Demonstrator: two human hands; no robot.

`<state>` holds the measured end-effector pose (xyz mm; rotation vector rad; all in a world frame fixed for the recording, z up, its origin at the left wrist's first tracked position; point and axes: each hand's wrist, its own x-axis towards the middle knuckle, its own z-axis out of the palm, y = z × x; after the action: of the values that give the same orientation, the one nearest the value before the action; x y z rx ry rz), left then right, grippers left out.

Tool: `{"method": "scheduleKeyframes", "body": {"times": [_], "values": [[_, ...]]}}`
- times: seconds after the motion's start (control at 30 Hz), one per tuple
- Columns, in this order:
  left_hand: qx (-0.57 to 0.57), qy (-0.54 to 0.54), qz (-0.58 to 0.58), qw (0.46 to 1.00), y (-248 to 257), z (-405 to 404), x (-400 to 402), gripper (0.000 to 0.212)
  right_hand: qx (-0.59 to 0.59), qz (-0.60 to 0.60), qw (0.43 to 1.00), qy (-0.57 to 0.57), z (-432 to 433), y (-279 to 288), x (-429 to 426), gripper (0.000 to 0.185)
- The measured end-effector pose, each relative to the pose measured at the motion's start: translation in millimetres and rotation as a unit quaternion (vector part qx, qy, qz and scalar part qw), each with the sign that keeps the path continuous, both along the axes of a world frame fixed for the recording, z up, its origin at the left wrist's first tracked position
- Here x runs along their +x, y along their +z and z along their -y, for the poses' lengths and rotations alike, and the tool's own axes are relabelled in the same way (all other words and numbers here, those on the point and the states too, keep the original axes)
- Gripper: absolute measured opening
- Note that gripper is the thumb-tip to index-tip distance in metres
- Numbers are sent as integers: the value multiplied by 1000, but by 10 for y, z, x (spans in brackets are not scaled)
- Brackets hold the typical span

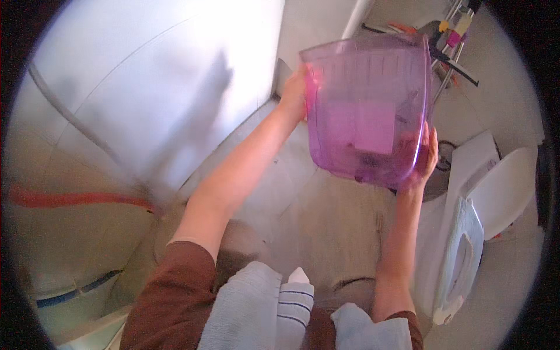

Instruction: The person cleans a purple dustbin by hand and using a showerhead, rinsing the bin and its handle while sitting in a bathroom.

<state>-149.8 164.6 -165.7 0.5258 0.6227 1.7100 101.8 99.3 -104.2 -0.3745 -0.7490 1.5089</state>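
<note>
A translucent purple plastic bin (pixel 350 87) is held up in front of me, above the floor. My left hand (pixel 295 94) grips its left side near the upper corner. On the lower right, my right hand (pixel 428 157) supports the bin, its fingers partly seen through the tinted wall. A pinkish rectangular patch (pixel 375 127) shows on or through the plastic; I cannot tell which. Light blue cloth (pixel 245 306) hangs down my front, beside a white piece with dark stripes (pixel 295 306).
To the right is a toilet with a raised lid (pixel 505 192) and a pale blue seat (pixel 463 258). Squeegee-like tools with metal poles (pixel 455 65) lean at the upper right. A bright white wall (pixel 175 65) and red hose (pixel 83 196) are leftward, above the tiled floor (pixel 284 192).
</note>
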Motion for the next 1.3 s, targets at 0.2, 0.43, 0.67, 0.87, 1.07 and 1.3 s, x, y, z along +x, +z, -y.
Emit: {"method": "scheduleKeyframes", "body": {"times": [0.2,0.43,0.67,0.87,1.07,1.3], "values": [[70,152,-403,900,83,450,485,42,74,-75,992,74,-325,-248,293,37],[-22,71,-246,966,-208,590,547,49,197,-104,951,215,-401,-285,210,34],[7,-220,77,972,-289,496,203,42,54,16,998,8,-177,-294,-89,33],[63,-98,-42,992,5,252,-33,34,71,16,995,74,-94,-315,-88,33],[165,-42,-95,981,53,261,133,38,49,-48,997,34,-51,-175,-136,34],[96,-108,-69,987,43,269,92,39,56,-13,998,-2,-47,-107,-95,32]]}}
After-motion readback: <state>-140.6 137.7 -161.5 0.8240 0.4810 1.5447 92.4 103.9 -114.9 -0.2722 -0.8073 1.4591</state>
